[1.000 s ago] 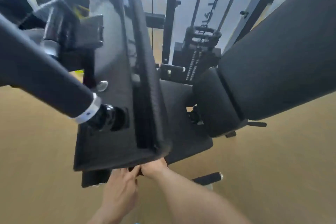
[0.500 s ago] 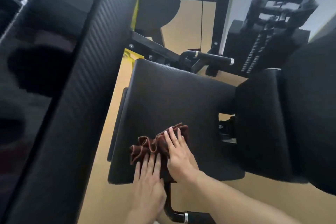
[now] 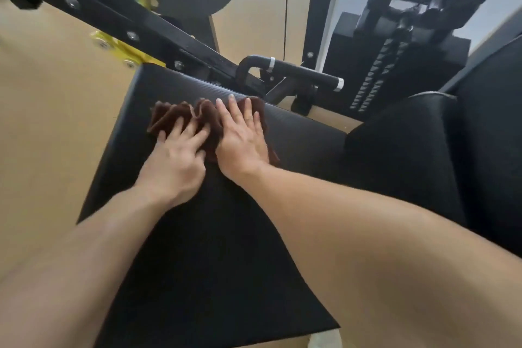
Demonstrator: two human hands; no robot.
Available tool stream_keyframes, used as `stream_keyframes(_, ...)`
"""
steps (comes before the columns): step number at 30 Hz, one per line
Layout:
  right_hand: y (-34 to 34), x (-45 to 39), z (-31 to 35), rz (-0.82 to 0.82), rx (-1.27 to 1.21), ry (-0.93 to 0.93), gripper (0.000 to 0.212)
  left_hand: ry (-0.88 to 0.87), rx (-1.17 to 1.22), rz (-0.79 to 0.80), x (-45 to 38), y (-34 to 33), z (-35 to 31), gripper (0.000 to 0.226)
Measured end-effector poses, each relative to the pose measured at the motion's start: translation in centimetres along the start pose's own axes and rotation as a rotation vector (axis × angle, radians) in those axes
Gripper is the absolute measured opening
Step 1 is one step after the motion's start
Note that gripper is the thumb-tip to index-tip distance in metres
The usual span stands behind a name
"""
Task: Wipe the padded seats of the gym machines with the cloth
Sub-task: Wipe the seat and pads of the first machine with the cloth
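Cloth [image 3: 180,117] bunched at far edge of seat pad [image 3: 203,248], long axis running left-right across pad. Both my hands flat, fingers spread, pressing on it: left hand [image 3: 176,161] on near-left folds, right hand [image 3: 243,140] further forward, covering right end. Unwiped-looking pad lies toward me. Cloth's right end hidden under palm; near corners of pad cut off by my forearms.

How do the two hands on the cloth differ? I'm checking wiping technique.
The right hand lies flat on the brown cloth with fingers straight, reaching the seat's far edge; the left hand sits nearer, fingers spread and slightly bent. The right hand covers the cloth's right end; the left hand presses near its bunched left part. Both rest palm down on the same cloth.
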State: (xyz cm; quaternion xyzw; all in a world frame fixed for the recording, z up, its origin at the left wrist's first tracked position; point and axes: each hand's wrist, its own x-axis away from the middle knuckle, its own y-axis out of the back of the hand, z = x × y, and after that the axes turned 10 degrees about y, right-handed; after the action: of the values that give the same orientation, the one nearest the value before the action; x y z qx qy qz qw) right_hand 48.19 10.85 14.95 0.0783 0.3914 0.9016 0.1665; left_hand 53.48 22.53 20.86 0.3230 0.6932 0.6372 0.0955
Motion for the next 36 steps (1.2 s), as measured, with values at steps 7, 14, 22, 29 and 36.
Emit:
stream_keyframes(7, 3.1, 4.7, -10.4, -0.278, -0.037, -0.606, 0.062, -0.301, -0.046, 0.114, -3.7, -7.7, -11.7, 0.062)
stream_keyframes(14, 3.0, 6.3, -11.7, -0.39, -0.151, -0.586, 0.052, -0.396, -0.088, 0.066, -3.0, -8.1, -11.2, 0.059)
stream_keyframes(22, 2.4, 3.7, -1.5, 0.053, -0.323, -0.005, 0.049, -0.262, -0.166, -0.205, 4.3, -1.8, 3.6, 0.048)
stream_keyframes(29, -5.2, 10.6, 9.4, 0.267, -0.308, 0.482, 0.048, 0.04, -0.049, -0.148, 20.4, -1.2, 13.9, 0.043)
stream_keyframes(36, -5.3, 20.3, 6.9, 0.248, -0.242, 0.473, 0.055, -0.16, -0.019, -0.12, 27.6, -6.2, 12.3, 0.047)
